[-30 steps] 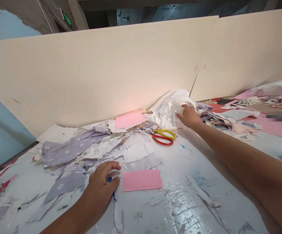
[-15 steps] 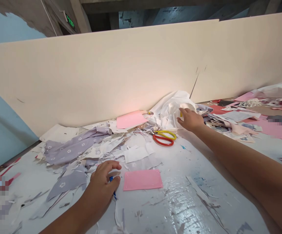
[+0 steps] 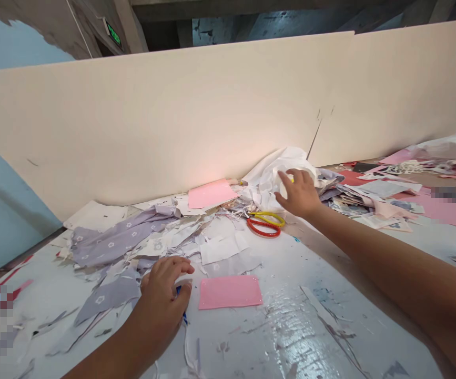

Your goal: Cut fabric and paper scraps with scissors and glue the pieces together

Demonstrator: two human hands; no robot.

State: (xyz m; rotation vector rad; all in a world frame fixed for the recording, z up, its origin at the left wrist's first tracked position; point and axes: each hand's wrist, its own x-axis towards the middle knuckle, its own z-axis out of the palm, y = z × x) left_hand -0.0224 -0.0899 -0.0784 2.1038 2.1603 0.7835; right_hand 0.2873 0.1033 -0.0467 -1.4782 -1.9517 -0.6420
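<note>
My left hand (image 3: pixel 166 292) hovers low over the table with fingers curved and thumb apart, holding nothing. Just right of it lies a flat pink rectangular piece (image 3: pixel 231 292). A small blue thing (image 3: pixel 184 318) shows partly from behind my left thumb. My right hand (image 3: pixel 299 193) is stretched forward, fingers spread, in front of a crumpled white sheet or bag (image 3: pixel 279 160). A bit of something yellow shows by its fingers, too hidden to name. Scissors (image 3: pixel 265 231) with one red and one yellow handle loop lie left of and below that hand, their blades hidden among scraps.
Grey-purple flowered fabric (image 3: pixel 125 237) and white scraps (image 3: pixel 223 247) spread across the left and middle. Another pink piece (image 3: pixel 212 193) lies near the upright cream board (image 3: pixel 172 121). At the right are piled scraps (image 3: pixel 364 202) and a large pink sheet (image 3: pixel 441 202).
My right hand has moved slightly left and its fingers have spread wider. My left hand has shifted very slightly left. The pink rectangle and scissors have stayed in place.
</note>
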